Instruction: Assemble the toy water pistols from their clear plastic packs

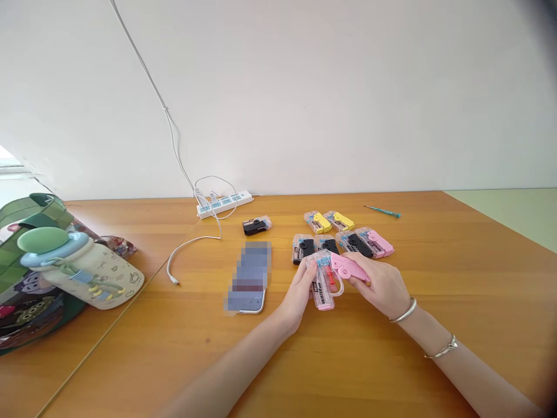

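Observation:
Between my hands is a small water gun with a clear body, a pink folding part, a red trigger and lettering on its side. My left hand grips the clear body from the left. My right hand is closed on the pink part, which is swung out to the right. Just beyond lie more folded water guns: a black one, others in black partly hidden behind my hands, a pink one, and two yellow ones farther back.
A single black water gun lies apart near a white power strip. A phone, partly pixelated, rests left of my hands, with a white cable nearby. A screwdriver lies back right. A bottle and bag stand left.

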The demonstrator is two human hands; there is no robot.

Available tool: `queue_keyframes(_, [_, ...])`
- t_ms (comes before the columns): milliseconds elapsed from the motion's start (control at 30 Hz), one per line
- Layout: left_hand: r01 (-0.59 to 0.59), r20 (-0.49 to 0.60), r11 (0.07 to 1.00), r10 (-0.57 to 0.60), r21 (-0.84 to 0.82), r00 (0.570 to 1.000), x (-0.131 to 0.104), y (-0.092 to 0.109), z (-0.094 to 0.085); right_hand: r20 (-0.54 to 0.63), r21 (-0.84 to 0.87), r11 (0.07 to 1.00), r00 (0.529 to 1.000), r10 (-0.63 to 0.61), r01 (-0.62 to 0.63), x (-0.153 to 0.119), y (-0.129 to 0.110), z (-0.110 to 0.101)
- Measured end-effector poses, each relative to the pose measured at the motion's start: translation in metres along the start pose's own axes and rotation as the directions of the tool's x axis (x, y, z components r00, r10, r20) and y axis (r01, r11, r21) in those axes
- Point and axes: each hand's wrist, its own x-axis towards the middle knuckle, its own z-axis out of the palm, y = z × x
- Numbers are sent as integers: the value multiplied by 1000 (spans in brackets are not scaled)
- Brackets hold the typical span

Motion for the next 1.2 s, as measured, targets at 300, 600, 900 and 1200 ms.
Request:
queue_keyframes(300, [6, 108, 998, 1, -64, 994, 1, -5, -2, 59, 259, 965, 996, -63, 46, 7, 10, -5])
queue_keyframes(600, [-142, 107, 953, 117, 267, 987, 1, 0, -7, -150, 128, 989, 984, 93, -74, 11, 18, -19])
queue_keyframes(900, [-367, 338, 466, 147, 805, 930, -5, 0, -5, -49, 50, 998, 998, 51, -48, 6, 0, -11])
queue_keyframes(1200, [-471, 421, 319, 216, 823, 881, -2, 2, -4, 116, 186, 982, 992, -55, 33, 3, -15, -6])
